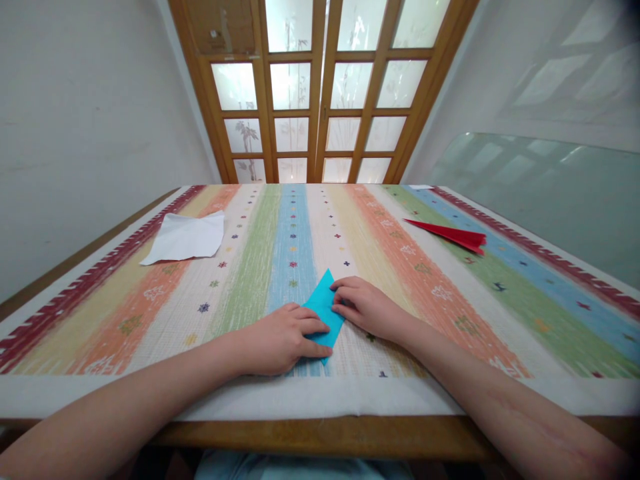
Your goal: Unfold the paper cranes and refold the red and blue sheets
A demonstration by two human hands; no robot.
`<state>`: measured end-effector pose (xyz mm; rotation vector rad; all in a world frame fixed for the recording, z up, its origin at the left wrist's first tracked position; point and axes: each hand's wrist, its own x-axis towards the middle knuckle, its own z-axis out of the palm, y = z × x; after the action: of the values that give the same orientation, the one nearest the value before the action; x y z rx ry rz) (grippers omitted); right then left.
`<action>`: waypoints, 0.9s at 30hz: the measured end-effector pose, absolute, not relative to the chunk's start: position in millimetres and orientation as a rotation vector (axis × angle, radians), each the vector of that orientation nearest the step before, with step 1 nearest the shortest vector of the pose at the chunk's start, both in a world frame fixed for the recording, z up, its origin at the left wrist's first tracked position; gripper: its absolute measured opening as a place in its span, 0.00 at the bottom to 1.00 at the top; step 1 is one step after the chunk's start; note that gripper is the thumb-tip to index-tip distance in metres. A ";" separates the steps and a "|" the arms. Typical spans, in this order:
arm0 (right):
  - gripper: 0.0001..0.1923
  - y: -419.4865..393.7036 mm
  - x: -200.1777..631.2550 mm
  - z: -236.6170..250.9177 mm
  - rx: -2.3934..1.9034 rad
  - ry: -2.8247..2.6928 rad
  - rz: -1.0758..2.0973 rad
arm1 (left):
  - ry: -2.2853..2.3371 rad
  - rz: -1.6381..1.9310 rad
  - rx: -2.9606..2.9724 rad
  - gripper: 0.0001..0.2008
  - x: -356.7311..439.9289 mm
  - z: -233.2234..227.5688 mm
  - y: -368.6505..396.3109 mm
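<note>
A folded sheet of bright blue paper [324, 308] lies near the front of the table, its shape running to points at top and bottom. My left hand [280, 339] rests on the paper's left part, thumb and index finger pressing it against the cloth. At the right edge, my right hand [367, 307] grips the paper with bent fingers. The fingers of both hands cover parts of its edges.
A striped tablecloth [250, 287] covers the table. White paper [187, 237] lies at the left, and a narrow folded red paper [450, 233] at the right. Beyond stand wooden glass-paned doors [320, 113]. A glass panel [540, 193] leans along the right wall.
</note>
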<state>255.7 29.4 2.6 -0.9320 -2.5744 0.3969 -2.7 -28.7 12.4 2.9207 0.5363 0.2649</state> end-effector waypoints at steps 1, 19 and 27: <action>0.06 29.6 255.9 2.0 -0.934 -2.567 0.396 | 0.526 0.249 2.909 0.18 -3.2 13.9 -29.2; 0.31 34.4 260.1 -22.2 -1.290 -2.492 0.189 | 0.508 0.196 2.823 0.18 -7.2 19.9 -28.7; 0.33 30.2 256.0 -20.7 -1.435 -2.536 0.231 | 0.679 0.312 2.828 0.20 -1.1 3.0 -17.0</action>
<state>256.0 30.2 -20.7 -1.4349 -2.5358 0.2309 -1.1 -17.0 3.0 2.8277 0.6787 0.3121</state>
